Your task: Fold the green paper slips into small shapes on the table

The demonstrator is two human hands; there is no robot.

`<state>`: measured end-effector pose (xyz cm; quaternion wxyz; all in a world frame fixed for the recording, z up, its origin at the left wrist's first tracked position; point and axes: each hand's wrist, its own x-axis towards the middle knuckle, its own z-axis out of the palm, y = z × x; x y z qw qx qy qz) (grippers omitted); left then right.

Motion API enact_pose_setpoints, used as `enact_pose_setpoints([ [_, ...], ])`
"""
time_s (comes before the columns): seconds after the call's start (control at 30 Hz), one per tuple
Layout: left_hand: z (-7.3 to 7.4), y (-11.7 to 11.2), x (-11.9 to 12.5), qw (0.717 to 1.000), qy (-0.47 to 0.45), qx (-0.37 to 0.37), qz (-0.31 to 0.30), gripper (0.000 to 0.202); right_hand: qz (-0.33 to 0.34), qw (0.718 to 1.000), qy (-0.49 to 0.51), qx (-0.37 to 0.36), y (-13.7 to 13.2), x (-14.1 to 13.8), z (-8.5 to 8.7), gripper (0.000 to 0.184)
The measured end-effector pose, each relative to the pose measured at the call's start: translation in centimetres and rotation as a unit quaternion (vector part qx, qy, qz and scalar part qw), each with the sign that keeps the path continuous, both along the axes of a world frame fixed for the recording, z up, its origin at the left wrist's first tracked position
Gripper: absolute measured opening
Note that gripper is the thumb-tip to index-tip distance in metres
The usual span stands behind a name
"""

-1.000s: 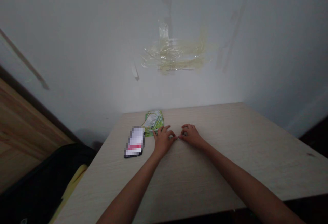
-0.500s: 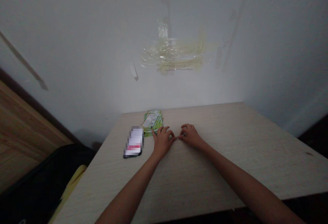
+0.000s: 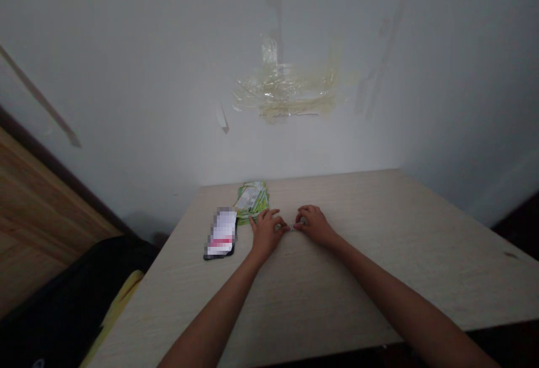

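Observation:
My left hand rests low over the table with thumb and forefinger pinched together. Facing it from the right, my right hand is pinched in the same way. Between the two sets of fingertips shows a tiny pale thing, too small for me to name. Just behind my left hand lies a pile of green and white printed packets. Left of that hand, a phone with a blurred screen lies flat, its dark edge touching or close to the packets.
The light wood-grain table meets a grey wall bearing peeling clear tape. To the left of the table are a black bag-like thing, a yellow cloth and a wooden panel.
My right hand has shifted very slightly right, and a little more of the pale thing shows between the fingertips. My left hand, the packets and the phone stay put.

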<state>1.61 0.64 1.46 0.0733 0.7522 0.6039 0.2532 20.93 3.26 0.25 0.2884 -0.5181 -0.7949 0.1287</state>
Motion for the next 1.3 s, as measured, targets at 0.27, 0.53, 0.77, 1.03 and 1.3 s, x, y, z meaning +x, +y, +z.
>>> enact_pose_setpoints([
  [0.27,-0.2,-0.1,0.1,1.0,-0.013,0.005,0.007,0.01,0.025,0.996,0.052,0.073,-0.4,0.3,-0.2,0.007],
  [0.53,-0.1,-0.2,0.1,1.0,-0.014,0.003,0.015,0.018,0.018,0.997,0.041,0.061,-0.2,0.4,-0.4,0.014],
  [0.77,-0.1,-0.3,0.1,0.999,-0.037,0.022,0.023,0.024,0.032,0.997,0.046,0.056,-0.3,0.4,-0.3,0.022],
  [1.03,0.0,-0.3,0.0,1.0,-0.007,-0.01,-0.008,0.011,0.014,0.999,0.012,0.035,-0.4,0.1,-0.2,0.023],
  [1.3,0.3,0.0,-0.9,0.998,0.013,-0.053,-0.022,0.015,0.01,0.999,0.043,0.01,0.1,0.4,-0.6,0.019],
])
